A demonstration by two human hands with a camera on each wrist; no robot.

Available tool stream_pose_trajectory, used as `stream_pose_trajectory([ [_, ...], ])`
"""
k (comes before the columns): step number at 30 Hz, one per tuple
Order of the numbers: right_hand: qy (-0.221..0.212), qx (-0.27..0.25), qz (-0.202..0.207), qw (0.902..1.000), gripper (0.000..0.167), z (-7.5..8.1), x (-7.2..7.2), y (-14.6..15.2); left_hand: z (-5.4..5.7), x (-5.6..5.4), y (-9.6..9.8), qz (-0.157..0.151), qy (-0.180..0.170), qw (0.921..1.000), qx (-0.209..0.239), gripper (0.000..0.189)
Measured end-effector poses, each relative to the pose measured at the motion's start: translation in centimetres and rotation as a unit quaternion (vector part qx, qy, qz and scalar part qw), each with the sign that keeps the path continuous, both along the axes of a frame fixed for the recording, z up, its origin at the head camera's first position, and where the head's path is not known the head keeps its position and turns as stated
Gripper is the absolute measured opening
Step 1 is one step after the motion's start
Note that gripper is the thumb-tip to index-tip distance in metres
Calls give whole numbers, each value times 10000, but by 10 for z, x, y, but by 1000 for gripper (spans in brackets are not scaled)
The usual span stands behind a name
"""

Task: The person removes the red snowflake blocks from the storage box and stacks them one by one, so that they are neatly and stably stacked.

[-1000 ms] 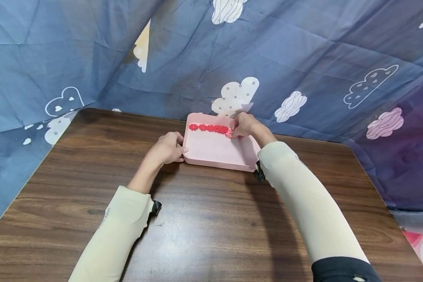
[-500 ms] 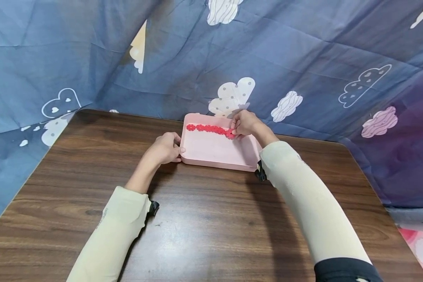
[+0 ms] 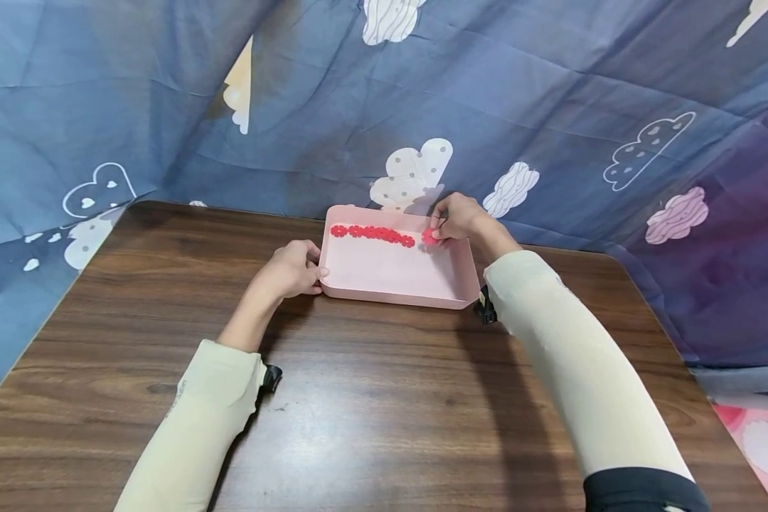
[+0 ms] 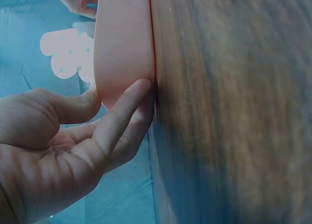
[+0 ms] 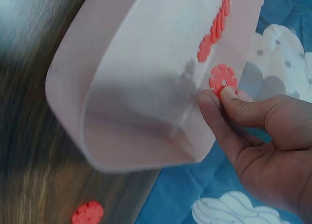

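Note:
A shallow pink tray [image 3: 390, 274] lies at the back of the table. Inside, along its far wall, runs a row of overlapping red flower-shaped discs [image 3: 377, 232]. My left hand [image 3: 289, 269] holds the tray's left side, thumb at the rim and fingers against the outer wall, as the left wrist view shows. Over the tray's far right part, my right hand [image 3: 461, 217] pinches a single red flower-shaped disc [image 5: 223, 78] between thumb and fingers. That disc is held up, apart from the row's right end, with its notched edge and small centre hole showing.
Beyond the tray's right end, another red disc [image 5: 87, 213] lies on the wooden table [image 3: 371, 398], seen in the right wrist view. A blue cloth [image 3: 294, 142] with cloud prints hangs right behind the table's far edge.
My right hand has moved right and slightly up, carrying its disc away from the end of the row. My left hand stays at the tray's left side. The head view has shifted slightly.

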State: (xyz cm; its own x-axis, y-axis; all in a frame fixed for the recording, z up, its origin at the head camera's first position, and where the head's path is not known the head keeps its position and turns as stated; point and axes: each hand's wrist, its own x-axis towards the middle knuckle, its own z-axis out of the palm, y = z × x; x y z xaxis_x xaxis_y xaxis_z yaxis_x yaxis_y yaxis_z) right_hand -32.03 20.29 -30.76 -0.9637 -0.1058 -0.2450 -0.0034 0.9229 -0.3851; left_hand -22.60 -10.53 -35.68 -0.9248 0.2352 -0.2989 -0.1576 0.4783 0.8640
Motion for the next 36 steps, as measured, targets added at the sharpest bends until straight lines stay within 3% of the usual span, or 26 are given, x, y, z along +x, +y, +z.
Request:
stream_pose_trajectory([
  [6, -72, -58, 108, 9999, 10, 13, 6, 13, -1, 0, -1, -63, 92, 9999, 33, 35],
  [10, -362, -372, -104, 9986, 8, 20, 9, 26, -1, 0, 0, -88, 82, 9999, -13, 35],
  [17, -535, -460, -245, 9972, 11, 28, 16, 47, -1, 1, -1, -135, 70, 9999, 24, 37],
  [26, -597, -452, -343, 9966, 10, 22, 28, 79, 2, 2, -4, -202, -10, 9998, 59, 41],
  [36, -1077, -577, -553, 9910, 10, 16, 40, 110, 2, 2, -2, -194, -60, 9997, 118, 39],
])
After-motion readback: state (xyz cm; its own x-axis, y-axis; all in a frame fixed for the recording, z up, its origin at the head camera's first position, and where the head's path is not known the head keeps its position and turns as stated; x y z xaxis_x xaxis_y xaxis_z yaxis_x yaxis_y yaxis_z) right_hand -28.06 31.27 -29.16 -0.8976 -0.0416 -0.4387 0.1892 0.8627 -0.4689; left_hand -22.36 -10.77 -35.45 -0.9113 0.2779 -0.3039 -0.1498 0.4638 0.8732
